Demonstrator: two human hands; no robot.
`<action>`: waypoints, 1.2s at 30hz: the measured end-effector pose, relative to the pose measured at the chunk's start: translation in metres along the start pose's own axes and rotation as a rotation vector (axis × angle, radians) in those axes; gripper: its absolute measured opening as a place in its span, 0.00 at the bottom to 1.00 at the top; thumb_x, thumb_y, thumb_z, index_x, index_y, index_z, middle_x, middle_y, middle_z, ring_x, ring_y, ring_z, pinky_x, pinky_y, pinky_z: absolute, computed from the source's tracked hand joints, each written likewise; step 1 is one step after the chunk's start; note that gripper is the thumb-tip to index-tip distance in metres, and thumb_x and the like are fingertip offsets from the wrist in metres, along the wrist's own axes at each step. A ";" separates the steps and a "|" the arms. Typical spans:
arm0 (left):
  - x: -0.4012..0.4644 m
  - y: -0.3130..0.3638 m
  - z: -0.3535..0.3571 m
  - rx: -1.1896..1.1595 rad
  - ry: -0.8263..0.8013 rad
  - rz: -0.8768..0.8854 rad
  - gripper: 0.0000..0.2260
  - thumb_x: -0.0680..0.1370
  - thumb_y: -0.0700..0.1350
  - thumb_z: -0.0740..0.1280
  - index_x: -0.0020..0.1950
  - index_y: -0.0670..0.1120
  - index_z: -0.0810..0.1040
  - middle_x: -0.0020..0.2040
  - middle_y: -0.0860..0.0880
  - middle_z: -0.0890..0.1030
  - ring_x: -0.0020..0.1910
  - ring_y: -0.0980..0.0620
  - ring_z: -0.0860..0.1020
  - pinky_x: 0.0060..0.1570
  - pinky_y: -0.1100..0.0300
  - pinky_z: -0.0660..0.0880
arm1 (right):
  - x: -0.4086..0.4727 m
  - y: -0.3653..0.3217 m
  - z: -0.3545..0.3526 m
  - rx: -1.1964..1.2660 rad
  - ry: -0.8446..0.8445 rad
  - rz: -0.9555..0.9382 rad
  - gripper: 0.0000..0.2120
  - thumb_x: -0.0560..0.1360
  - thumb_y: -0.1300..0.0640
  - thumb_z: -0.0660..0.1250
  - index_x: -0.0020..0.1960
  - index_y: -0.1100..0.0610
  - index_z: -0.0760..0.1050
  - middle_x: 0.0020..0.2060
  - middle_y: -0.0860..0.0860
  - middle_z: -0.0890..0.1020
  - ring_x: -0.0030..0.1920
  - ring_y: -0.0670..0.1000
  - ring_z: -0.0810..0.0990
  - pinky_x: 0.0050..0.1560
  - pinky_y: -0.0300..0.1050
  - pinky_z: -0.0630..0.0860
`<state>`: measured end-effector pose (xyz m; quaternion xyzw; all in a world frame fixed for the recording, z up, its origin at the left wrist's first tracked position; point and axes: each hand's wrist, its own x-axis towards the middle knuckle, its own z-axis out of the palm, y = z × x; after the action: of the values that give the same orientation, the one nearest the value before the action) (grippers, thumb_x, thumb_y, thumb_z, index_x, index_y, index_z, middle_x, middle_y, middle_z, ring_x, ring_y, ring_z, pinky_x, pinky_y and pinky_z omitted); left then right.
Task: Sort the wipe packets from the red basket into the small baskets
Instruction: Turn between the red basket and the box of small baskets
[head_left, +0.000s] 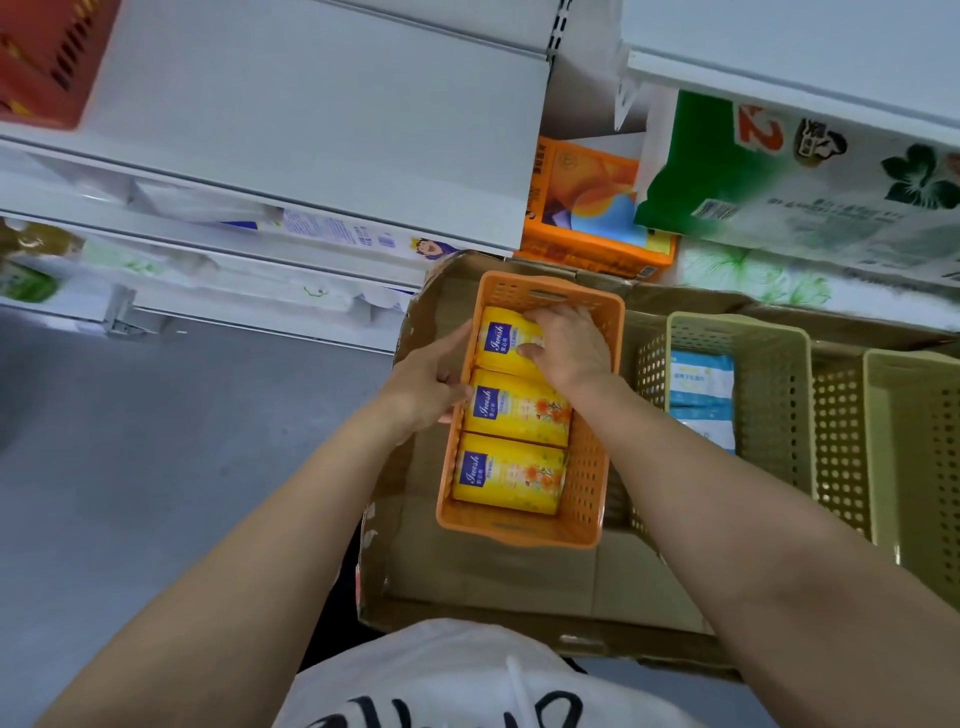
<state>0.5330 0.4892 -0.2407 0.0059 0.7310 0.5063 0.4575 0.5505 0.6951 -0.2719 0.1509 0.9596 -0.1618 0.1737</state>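
Note:
A small orange basket (519, 535) stands in a cardboard box (493, 587) and holds three yellow wipe packets in a row. My right hand (571, 343) lies on the far packet (501, 338), with its fingers curled over the packet's far edge and the thumb on top. The middle packet (514, 408) and the near packet (506, 475) lie flat, and neither hand is on them. My left hand (423, 379) grips the basket's left wall from outside. The red basket (41, 57) sits on a shelf at the top left, mostly out of frame.
To the right of the orange basket, a beige basket (779, 395) holds blue-and-white packets (701, 395). Another beige basket (914, 467) stands further right. White shelves with tissue packs (779, 176) run along the back. Grey floor (156, 467) lies to the left.

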 end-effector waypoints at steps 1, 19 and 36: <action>0.000 -0.001 0.001 -0.002 0.007 -0.001 0.36 0.77 0.37 0.68 0.75 0.66 0.59 0.48 0.45 0.79 0.52 0.45 0.82 0.49 0.46 0.82 | -0.001 0.000 0.001 -0.007 -0.020 -0.014 0.28 0.74 0.45 0.71 0.72 0.48 0.69 0.70 0.50 0.73 0.72 0.56 0.66 0.72 0.56 0.65; -0.020 0.013 0.008 0.326 0.093 0.114 0.24 0.79 0.46 0.67 0.74 0.58 0.66 0.59 0.49 0.81 0.56 0.47 0.80 0.56 0.48 0.78 | -0.034 -0.013 -0.011 -0.216 -0.018 0.006 0.27 0.74 0.41 0.70 0.68 0.53 0.71 0.64 0.55 0.69 0.66 0.57 0.67 0.63 0.55 0.71; -0.264 -0.026 -0.313 0.837 0.690 0.527 0.19 0.78 0.49 0.68 0.68 0.46 0.75 0.64 0.45 0.75 0.65 0.42 0.71 0.63 0.48 0.69 | -0.190 -0.260 -0.088 0.069 0.553 -0.064 0.18 0.75 0.56 0.71 0.65 0.56 0.77 0.62 0.54 0.79 0.64 0.56 0.75 0.64 0.46 0.68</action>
<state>0.4873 0.1221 -0.0635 0.2019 0.9483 0.2445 0.0121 0.6051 0.4483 -0.0540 0.1645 0.9689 -0.1523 -0.1052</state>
